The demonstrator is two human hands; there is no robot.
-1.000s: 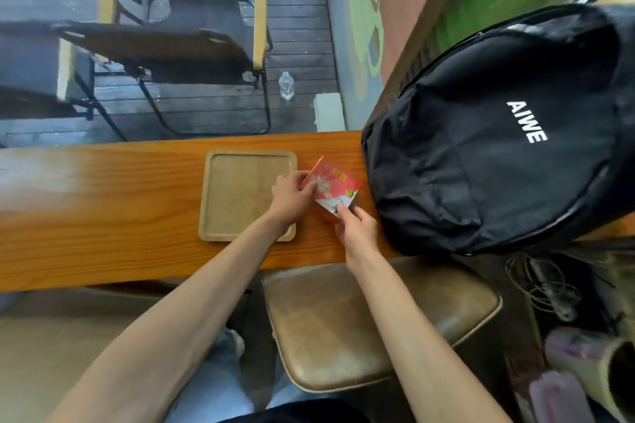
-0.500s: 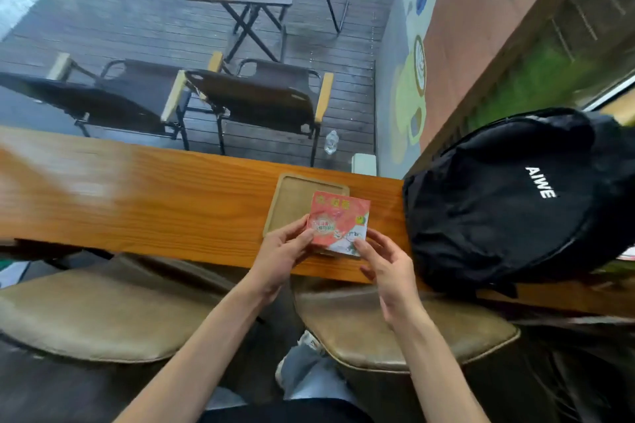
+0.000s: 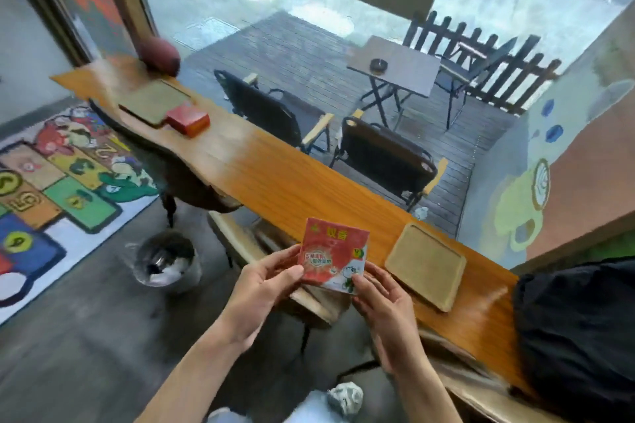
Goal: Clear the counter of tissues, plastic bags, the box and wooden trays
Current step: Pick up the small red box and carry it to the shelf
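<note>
I hold the red packet (image 3: 334,255) up off the tabletop (image 3: 275,178), both hands on it: left hand (image 3: 266,280) fingers pinch its left edge, right hand (image 3: 383,297) fingers grip its lower right corner. Near wooden tray (image 3: 426,266) lies flat on tabletop just right of packet. Far wooden tray (image 3: 154,103) at left end, red box (image 3: 188,120) touching its near edge. Black backpack (image 3: 577,333) sits at right end. Bin (image 3: 165,259) on the floor below.

Café interior: long wooden window counter (image 3: 275,178) with serving trays (image 3: 426,266), facing a patio with folding table (image 3: 395,65) and chairs (image 3: 385,154).
</note>
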